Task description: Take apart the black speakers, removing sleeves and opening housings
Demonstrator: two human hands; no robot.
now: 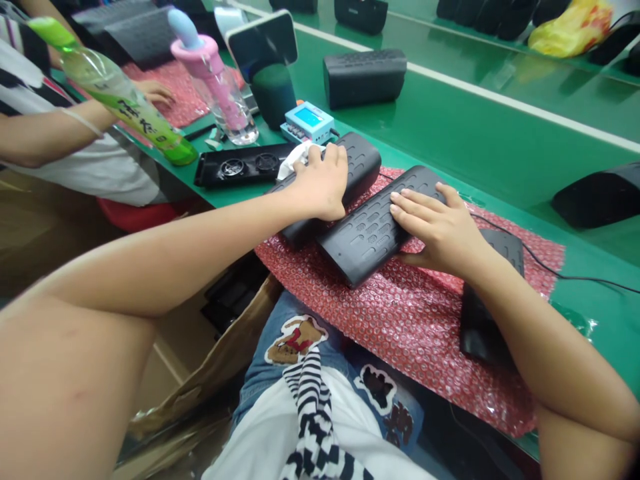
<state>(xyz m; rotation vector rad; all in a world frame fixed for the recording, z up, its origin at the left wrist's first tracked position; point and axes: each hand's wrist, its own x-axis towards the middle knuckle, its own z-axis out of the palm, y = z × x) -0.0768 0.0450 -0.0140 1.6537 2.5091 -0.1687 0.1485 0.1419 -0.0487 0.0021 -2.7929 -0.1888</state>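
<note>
My left hand is closed over a black speaker with a patterned grille. Its fingers reach across the top and the thumb sits on the near side. A crumpled white cloth lies against its outer fingers; whether they pinch it is hidden. My right hand grips a second black speaker, fingers spread over the grille and thumb at the near edge. This speaker lies slanted beside the first, over red bubble wrap. Under my right forearm, another black piece is partly covered.
A black panel with two round drivers, a small blue device with a screen, a propped phone, a pink-topped cup and a green bottle stand leftward. Another person's arm is beyond. A black cable crosses rightward.
</note>
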